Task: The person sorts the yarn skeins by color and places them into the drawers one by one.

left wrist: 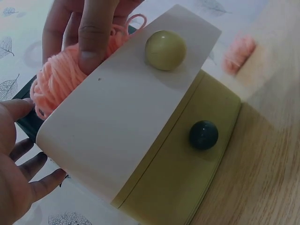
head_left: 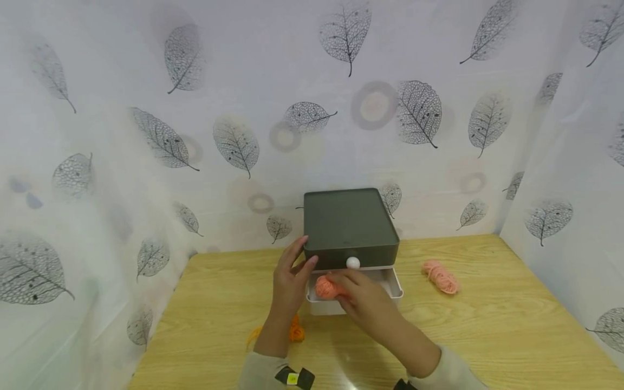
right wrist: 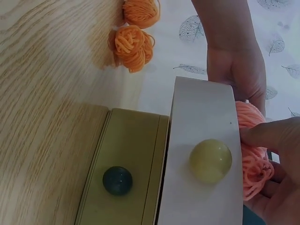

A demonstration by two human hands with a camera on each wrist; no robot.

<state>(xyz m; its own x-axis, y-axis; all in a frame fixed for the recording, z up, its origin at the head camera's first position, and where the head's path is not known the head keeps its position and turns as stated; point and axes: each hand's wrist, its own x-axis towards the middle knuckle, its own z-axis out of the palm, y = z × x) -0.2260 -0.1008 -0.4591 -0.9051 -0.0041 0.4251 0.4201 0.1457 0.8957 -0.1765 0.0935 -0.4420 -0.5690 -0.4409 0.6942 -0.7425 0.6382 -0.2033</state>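
A salmon-pink skein of yarn (head_left: pixel 325 288) is held by my right hand (head_left: pixel 369 306), thumb on the near side, within the pulled-out white drawer (left wrist: pixel 110 117). That drawer has a pale yellow knob (left wrist: pixel 165 50) and belongs to a small stacked drawer unit with a dark green top (head_left: pixel 348 219). My left hand (head_left: pixel 289 279) is at the unit's left side, fingers extended, the fingertips at the edge of the green upper part. In the left wrist view, its thumb reaches close to the yarn's end. Part of the yarn is hidden behind the drawer front.
Another pink skein (head_left: pixel 441 277) lies on the wooden table (head_left: pixel 497 303) to the right. Orange yarn (right wrist: pixel 133 47) lies at the left, partly behind my left forearm in the head view. Below the white drawer sits a closed olive drawer (right wrist: pixel 126 150) with a dark knob (right wrist: pixel 117 180).
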